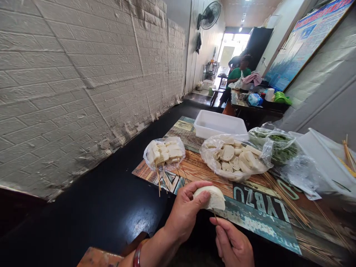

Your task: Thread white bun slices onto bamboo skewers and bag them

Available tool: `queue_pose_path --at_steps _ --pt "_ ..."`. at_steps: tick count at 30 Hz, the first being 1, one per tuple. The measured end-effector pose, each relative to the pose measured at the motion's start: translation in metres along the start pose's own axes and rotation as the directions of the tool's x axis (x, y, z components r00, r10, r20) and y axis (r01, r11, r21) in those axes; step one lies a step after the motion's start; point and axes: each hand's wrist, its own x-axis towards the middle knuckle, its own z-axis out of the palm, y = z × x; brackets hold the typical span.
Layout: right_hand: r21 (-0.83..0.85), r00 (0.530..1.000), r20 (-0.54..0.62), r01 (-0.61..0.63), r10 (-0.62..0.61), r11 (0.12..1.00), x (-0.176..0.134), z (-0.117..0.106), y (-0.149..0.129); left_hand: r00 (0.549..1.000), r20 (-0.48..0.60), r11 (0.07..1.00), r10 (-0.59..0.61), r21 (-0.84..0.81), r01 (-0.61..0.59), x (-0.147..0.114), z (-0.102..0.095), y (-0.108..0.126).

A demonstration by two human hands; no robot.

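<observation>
My left hand (pixel 182 209) is closed on a thick white half-round slice of food (pixel 216 198), thumb across its face and fingers behind. Its exact kind I cannot make out. Below the slice, my right hand (pixel 233 243) pinches a thin wooden skewer (pixel 215 213) that meets the slice's lower edge; how deep it goes in is hidden. Beyond my left hand, white pieces on skewers (pixel 167 152) lie on a plastic bag, their sticks pointing toward me. A larger clear bag holds many loose white slices (pixel 228 152). To its right, a bundle of bare skewers (pixel 290 200) lies on the table.
Behind the bags stands a white plastic tub (pixel 219 124). A bag of green vegetables (pixel 280 146) and a tilted white container (pixel 325 159) are at the right. The patterned tabletop (pixel 261 222) ends near my hands. A person in green (pixel 239 74) sits farther back.
</observation>
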Motion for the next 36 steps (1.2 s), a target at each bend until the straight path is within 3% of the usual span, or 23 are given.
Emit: queue_pose_path --at_steps 10,25,30,36 --pt "0.038 1.0 0.02 -0.002 0.001 0.999 0.0 0.001 -0.001 1.0 0.029 0.999 0.013 0.038 -0.014 -0.002 -0.001 0.001" --pt "-0.02 0.995 0.031 0.1 -0.099 0.995 0.013 -0.004 -0.009 0.996 0.069 0.995 -0.059 0.09 0.052 0.002 -0.001 -0.008" --pt "0.126 0.994 0.108 -0.019 0.005 0.992 0.021 -0.006 -0.008 0.988 0.121 0.99 -0.093 0.12 0.078 0.01 -0.003 -0.005" --pt "0.352 0.974 0.115 -0.223 0.195 0.909 0.047 -0.017 0.006 0.996 0.048 0.964 0.078 0.252 -0.088 0.042 -0.003 0.006"
